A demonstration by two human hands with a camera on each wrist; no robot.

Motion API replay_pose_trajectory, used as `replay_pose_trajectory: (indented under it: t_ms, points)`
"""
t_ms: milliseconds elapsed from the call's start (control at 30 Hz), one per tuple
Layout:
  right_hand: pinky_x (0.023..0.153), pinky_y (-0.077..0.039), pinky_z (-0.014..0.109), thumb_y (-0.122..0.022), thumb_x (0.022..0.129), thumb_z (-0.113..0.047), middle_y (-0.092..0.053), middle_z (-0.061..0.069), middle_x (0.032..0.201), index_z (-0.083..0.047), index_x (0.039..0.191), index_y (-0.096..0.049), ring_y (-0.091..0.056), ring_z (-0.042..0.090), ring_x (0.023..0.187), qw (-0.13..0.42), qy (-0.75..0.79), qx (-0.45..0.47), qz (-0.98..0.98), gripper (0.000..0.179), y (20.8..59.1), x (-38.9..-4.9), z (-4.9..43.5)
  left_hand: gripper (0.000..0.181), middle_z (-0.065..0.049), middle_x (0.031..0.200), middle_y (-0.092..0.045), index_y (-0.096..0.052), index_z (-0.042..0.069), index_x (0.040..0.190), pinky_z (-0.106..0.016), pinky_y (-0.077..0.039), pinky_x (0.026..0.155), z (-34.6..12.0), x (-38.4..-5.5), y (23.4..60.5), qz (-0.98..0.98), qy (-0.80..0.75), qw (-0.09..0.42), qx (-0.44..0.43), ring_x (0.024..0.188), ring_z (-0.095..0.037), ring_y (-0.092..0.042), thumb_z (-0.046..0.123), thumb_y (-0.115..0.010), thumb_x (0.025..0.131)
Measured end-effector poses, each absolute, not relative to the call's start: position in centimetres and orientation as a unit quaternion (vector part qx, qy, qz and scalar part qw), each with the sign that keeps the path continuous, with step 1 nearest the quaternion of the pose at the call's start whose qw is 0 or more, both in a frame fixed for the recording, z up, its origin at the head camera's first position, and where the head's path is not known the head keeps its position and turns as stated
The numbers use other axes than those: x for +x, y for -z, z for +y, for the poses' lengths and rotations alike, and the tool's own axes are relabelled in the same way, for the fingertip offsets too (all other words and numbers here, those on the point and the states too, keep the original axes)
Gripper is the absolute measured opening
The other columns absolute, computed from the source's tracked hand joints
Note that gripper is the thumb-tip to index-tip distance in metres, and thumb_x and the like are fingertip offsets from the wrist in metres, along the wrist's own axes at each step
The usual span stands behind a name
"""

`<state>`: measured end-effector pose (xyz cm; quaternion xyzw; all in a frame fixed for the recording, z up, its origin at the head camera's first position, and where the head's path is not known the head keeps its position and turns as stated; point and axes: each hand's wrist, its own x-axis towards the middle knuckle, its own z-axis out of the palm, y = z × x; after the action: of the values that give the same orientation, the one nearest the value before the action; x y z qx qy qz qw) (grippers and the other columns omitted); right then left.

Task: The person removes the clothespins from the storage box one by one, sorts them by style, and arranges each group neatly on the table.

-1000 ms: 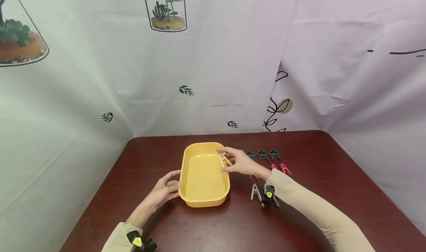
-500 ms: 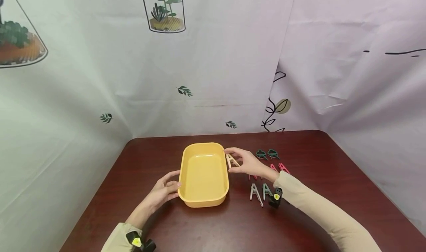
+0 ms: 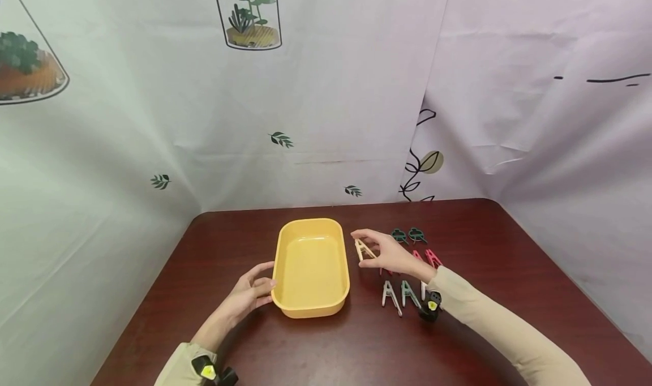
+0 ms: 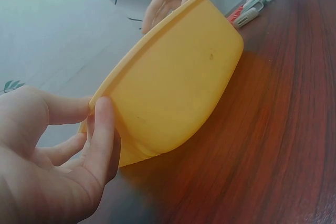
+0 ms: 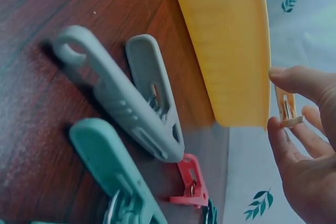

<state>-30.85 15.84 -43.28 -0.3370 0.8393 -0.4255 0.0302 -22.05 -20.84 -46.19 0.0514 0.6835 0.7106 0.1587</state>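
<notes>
My left hand (image 3: 245, 298) pinches the left rim of a yellow plastic tray (image 3: 312, 270), with the thumb and fingers on its edge (image 4: 152, 72) in the left wrist view. Just off the tray's right side, my right hand (image 3: 389, 254) holds a cream clothespin (image 3: 363, 249) above the table. In the right wrist view that clothespin (image 5: 286, 106) sits between thumb and fingertips. Below the right hand lie a grey clothespin (image 3: 390, 296) and a pale green one (image 3: 409, 293). Red clothespins (image 3: 434, 258) lie beyond, partly hidden by the hand.
Dark green round clips (image 3: 416, 235) lie in a row farther back. Another pale clothespin (image 3: 423, 291) is partly covered by the right wrist camera (image 3: 430, 307). The dark red wooden table (image 3: 326, 352) meets a white printed cloth (image 3: 316, 171) at the back and sides.
My right hand has moved rightward with the cream clothespin, from over the tray's right rim to outside it. The left hand keeps its hold on the tray.
</notes>
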Motion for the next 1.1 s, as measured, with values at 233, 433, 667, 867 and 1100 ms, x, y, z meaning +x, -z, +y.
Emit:
replay_pose_trajectory:
  t_ms: [233,433,667,867,1100]
  points:
    - [0.097,-0.049,0.049,-0.079,0.079,-0.011,-0.059,0.009,0.132,-0.015,0.136,-0.051,-0.059,0.026,0.115,0.02,0.426,-0.325,0.844,0.064,43.0,-30.7,16.7,0.066,0.004,0.091,-0.065,-0.025,0.002,0.148,-0.022,-0.057,0.075,-20.9,-22.1,46.4,0.683,-0.711,0.159,0.046,0.081,-0.008,-0.066,0.011,-0.062,0.094]
    - [0.097,-0.05,0.049,-0.078,0.08,-0.01,-0.059,0.01,0.131,-0.015,0.137,-0.051,-0.059,0.028,0.115,0.016,0.431,-0.324,0.842,0.063,42.9,-30.6,17.9,0.067,0.004,0.092,-0.065,-0.023,0.002,0.148,-0.024,-0.057,0.077,-20.9,-22.2,46.6,0.686,-0.708,0.16,0.048,0.084,-0.009,-0.066,0.011,-0.062,0.094]
    - [0.092,-0.053,0.041,-0.079,0.079,-0.01,-0.058,0.013,0.133,-0.013,0.137,-0.051,-0.06,0.028,0.114,0.008,0.426,-0.315,0.848,0.064,43.0,-30.3,19.3,0.068,0.003,0.094,-0.065,-0.022,0.002,0.149,-0.023,-0.057,0.077,-20.9,-22.2,46.5,0.69,-0.704,0.162,0.047,0.085,-0.008,-0.066,0.013,-0.062,0.095]
    - [0.083,-0.055,0.038,-0.078,0.08,-0.007,-0.061,0.02,0.125,-0.01,0.137,-0.05,-0.064,0.029,0.103,0.007,0.424,-0.308,0.852,0.064,43.2,-29.9,20.3,0.068,0.003,0.095,-0.065,-0.022,0.002,0.15,-0.022,-0.057,0.076,-20.9,-22.1,46.2,0.692,-0.702,0.164,0.048,0.085,-0.008,-0.066,0.014,-0.061,0.095]
    - [0.081,-0.056,0.041,-0.078,0.08,-0.01,-0.059,0.019,0.127,-0.01,0.137,-0.05,-0.064,0.028,0.105,-0.001,0.413,-0.296,0.861,0.063,43.7,-29.6,21.7,0.069,0.003,0.095,-0.065,-0.021,0.001,0.149,-0.023,-0.057,0.076,-20.5,-22.2,46.1,0.69,-0.702,0.169,0.054,0.085,-0.008,-0.066,0.014,-0.061,0.095]
